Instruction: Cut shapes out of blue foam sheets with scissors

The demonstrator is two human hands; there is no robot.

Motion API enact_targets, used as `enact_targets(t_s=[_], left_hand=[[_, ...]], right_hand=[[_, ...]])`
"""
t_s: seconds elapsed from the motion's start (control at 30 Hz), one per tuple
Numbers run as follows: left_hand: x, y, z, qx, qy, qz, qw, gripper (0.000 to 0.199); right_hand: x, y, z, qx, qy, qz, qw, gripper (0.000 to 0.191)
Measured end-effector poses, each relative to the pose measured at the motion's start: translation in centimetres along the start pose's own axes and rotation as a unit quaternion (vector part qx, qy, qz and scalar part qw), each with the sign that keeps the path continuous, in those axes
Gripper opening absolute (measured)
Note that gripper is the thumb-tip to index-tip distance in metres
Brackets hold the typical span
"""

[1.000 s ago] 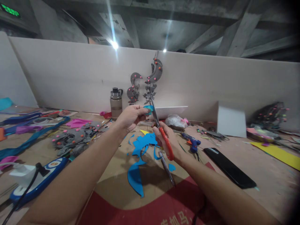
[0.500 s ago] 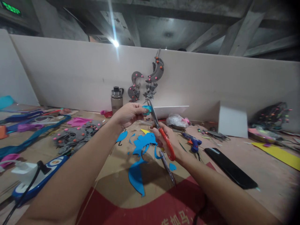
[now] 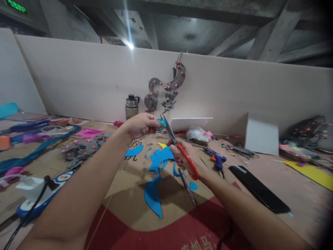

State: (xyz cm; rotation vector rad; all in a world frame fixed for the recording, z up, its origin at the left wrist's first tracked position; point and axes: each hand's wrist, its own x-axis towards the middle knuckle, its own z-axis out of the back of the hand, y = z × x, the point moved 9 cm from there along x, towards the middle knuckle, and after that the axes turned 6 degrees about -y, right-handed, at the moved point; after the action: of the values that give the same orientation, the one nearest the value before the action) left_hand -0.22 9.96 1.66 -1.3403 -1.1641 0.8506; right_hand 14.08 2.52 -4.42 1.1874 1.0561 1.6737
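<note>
My left hand (image 3: pixel 142 125) pinches a small blue felt-like piece (image 3: pixel 161 124) between thumb and fingers, above the cardboard. In my right hand (image 3: pixel 183 152) are scissors with red handles (image 3: pixel 187 161), fingers wrapped round the loops. Their blades (image 3: pixel 168 125) point up and away, parted a little at the tips, right beside the blue piece; whether they touch it I cannot tell. Below lie blue scraps (image 3: pixel 159 158), a larger blue curved piece (image 3: pixel 153 198), a small blue cutout (image 3: pixel 193 186) and a pen (image 3: pixel 187 187) under my right hand.
A blue glue gun (image 3: pixel 217 158) and a black phone (image 3: pixel 260 189) lie to the right. At left are a power strip (image 3: pixel 33 201) and grey felt shapes with pink dots (image 3: pixel 82 149). A bottle (image 3: pixel 131 109) stands by the white partition (image 3: pixel 78 76), where grey moon ornaments (image 3: pixel 178 78) hang.
The view has shifted slightly. The scissor blades have parted at the tips and sit nearer the edge of the blue piece. Both hands keep their hold.
</note>
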Motion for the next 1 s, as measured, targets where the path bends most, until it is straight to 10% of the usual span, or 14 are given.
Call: enact_targets(t_s=[1.0], left_hand=[[1.0,0.8,1.6,0.134,0.015,0.003,0.991,0.022]], right_hand=[[0.5,-0.2,0.3,-0.082,0.045,-0.006,0.996,0.035]])
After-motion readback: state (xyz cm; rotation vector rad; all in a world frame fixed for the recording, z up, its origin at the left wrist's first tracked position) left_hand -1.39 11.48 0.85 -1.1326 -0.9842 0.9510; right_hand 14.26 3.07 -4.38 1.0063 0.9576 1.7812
